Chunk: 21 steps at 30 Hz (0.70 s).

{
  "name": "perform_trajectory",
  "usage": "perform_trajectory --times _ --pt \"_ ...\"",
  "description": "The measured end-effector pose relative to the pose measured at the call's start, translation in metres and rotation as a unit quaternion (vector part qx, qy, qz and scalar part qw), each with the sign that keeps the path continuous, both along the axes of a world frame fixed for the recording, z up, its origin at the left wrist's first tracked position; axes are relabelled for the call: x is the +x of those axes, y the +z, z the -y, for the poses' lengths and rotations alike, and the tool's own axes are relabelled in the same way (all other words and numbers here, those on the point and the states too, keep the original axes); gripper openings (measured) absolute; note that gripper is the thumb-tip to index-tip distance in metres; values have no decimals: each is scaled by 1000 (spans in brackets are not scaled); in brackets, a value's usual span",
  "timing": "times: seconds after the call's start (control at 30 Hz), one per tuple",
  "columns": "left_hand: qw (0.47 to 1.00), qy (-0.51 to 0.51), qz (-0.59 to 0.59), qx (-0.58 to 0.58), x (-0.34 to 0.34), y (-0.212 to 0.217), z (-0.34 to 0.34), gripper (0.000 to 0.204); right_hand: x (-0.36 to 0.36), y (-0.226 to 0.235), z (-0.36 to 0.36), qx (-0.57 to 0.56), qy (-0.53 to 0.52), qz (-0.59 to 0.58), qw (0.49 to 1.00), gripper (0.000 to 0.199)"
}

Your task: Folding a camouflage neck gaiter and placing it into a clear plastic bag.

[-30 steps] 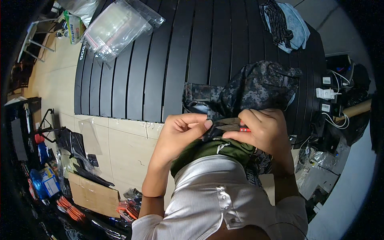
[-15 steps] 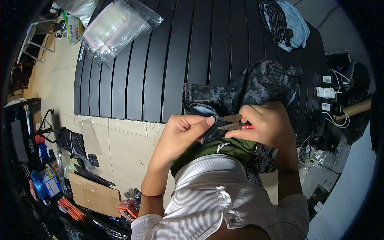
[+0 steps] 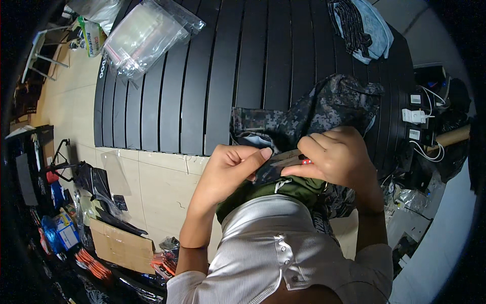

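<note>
I've got my left hand [image 3: 230, 169] pinching the camo cloth [image 3: 314, 114] at the black slatted table [image 3: 228, 66] edge, right hand [image 3: 336, 157] gripping a small red-tipped tool [image 3: 296, 161] against it.

Crumpled camouflage garment [image 3: 324, 109], table edge, tag [image 3: 284, 160] pinched
</note>
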<state>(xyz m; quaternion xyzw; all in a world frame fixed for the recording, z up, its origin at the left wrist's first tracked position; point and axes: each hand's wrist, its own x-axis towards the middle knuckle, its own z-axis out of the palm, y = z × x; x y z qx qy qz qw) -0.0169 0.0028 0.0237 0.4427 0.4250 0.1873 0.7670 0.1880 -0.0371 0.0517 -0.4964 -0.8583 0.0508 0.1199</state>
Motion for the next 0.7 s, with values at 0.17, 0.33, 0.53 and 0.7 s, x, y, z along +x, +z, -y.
perform_trajectory --times 0.17,0.33,0.53,0.7 --pt "1000 -21 -5 15 -1 -4 -2 30 1 -1 1 6 6 8 1000 46" --pt "997 -63 -38 29 -4 -2 -6 31 1 1 0 -10 20 25 999 46" --pt "995 -89 -44 14 -2 3 -10 34 4 0 -2 -26 51 21 998 45" --pt "994 -101 -32 1 -1 5 -13 33 1 -1 -2 1 71 29 997 44"
